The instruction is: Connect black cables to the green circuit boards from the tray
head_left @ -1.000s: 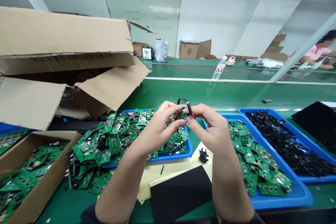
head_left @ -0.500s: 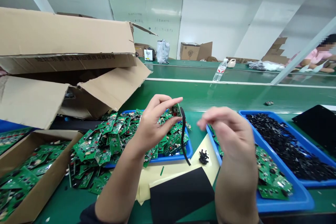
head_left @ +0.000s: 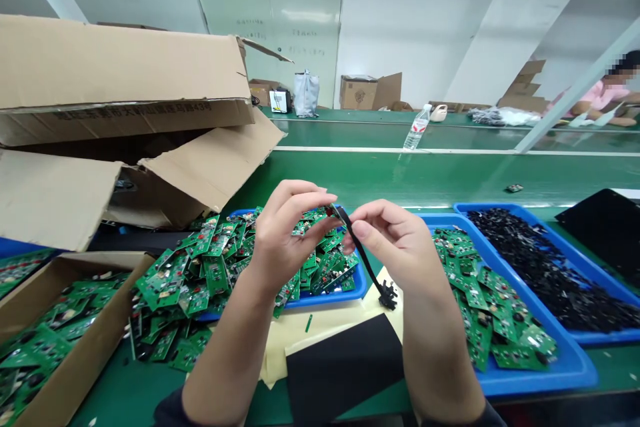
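My left hand (head_left: 290, 233) pinches a small green circuit board (head_left: 336, 211) between thumb and fingertips, seen nearly edge-on. From the board's edge a narrow black strip (head_left: 365, 257) curves down and to the right. My right hand (head_left: 393, 240) is closed at the strip's upper part, its thumb and fingertips against it. The strip's lower end hangs in front of a small pile of short black pieces (head_left: 388, 296). Under my hands lies a black sheet (head_left: 345, 367) on pale yellow paper (head_left: 275, 347).
Circuit boards overfill a blue tray (head_left: 320, 303) and a cardboard box (head_left: 85, 373) on the left. Another blue tray (head_left: 540, 380) of boards stands right, beside a tray of black bits (head_left: 550, 273). Large cartons (head_left: 125, 73) rise at left. A bottle (head_left: 417, 127) and a person (head_left: 600, 100) are farther back.
My right hand has moved left and closed on the black strip, which now slants right instead of hanging down. The left hand keeps hold of the circuit board.
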`<state>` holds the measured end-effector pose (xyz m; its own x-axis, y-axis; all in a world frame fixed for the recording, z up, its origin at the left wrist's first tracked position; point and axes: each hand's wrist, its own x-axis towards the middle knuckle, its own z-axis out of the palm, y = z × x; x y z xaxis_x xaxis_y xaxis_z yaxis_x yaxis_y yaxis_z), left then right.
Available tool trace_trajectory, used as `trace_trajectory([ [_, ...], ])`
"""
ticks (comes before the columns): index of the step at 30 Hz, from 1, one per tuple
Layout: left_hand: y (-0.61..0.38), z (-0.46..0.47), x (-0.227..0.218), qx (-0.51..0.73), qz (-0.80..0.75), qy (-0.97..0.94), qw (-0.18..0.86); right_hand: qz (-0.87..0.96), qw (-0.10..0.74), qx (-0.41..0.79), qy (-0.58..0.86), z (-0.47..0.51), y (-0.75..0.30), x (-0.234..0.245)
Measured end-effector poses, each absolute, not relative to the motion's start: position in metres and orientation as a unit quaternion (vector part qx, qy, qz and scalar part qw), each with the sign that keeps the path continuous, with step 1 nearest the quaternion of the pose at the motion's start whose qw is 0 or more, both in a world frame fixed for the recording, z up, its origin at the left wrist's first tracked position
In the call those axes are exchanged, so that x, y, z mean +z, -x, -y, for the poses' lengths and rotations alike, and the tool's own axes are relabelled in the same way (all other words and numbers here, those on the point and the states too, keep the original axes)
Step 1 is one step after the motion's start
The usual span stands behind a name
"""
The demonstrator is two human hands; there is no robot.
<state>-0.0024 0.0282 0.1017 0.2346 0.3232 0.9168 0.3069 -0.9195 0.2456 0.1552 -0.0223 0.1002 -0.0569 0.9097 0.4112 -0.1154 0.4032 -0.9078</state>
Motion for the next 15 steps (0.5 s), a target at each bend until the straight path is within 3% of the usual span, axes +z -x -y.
trace_trajectory([
  [6,0.0013,-0.0257,0.1007,0.584,-0.211,-0.784,0.000,0.558,0.572,0.501,0.334,0.0219,-0.1565,0.1031],
  [15,0.0015,-0.0273,0.0972,0.552,-0.168,-0.812,0.087,0.515,0.510,0.618,0.304,0.0140,-0.1615,0.1013],
])
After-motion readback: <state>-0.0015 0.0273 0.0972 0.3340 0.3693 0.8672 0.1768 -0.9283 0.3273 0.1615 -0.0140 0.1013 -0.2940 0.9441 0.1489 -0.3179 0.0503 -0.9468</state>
